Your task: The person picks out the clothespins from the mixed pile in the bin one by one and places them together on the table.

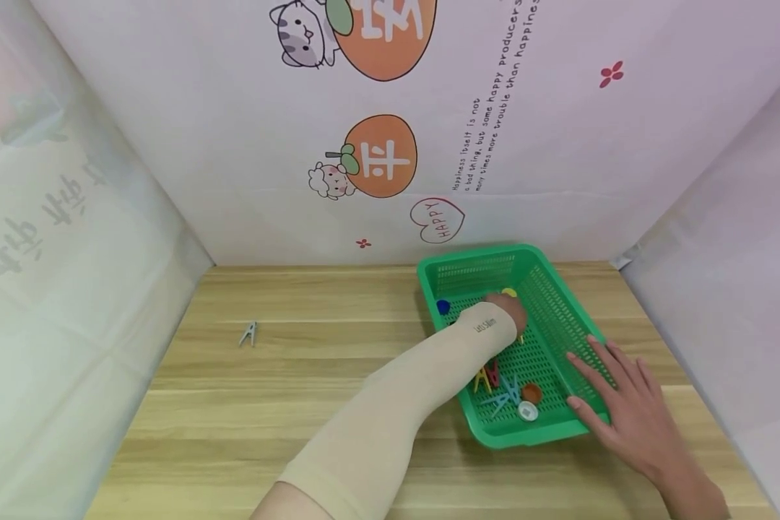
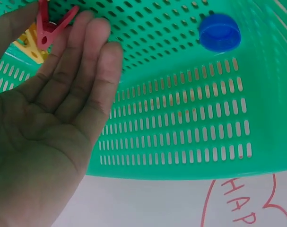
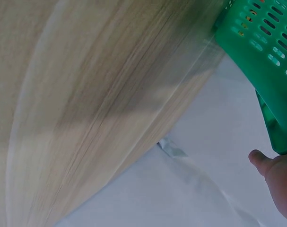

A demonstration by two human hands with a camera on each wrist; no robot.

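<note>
My left hand (image 1: 513,314) reaches down inside a green plastic basket (image 1: 565,289). In the left wrist view its thumb and fingertips pinch a red clothespin (image 2: 45,38) by the handles. Just behind this lies a yellow clothespin (image 2: 30,47), partly covered by the hand. On the basket's right rim, my right hand (image 1: 637,404) rests with its fingers extended and spread. Near the front of the basket lie another yellow clothespin (image 1: 482,380), a red one (image 1: 492,373), blue clothespins (image 1: 512,390), a brown cap (image 1: 531,393) and a white cap (image 1: 528,412).
A blue cap (image 1: 443,307) and a yellow cap (image 1: 509,292) lie farther back in the basket. One light blue-grey clothespin (image 1: 249,334) is on the wooden table (image 1: 286,412) at the left. Printed white sheets (image 1: 266,144) stand behind and along both sides.
</note>
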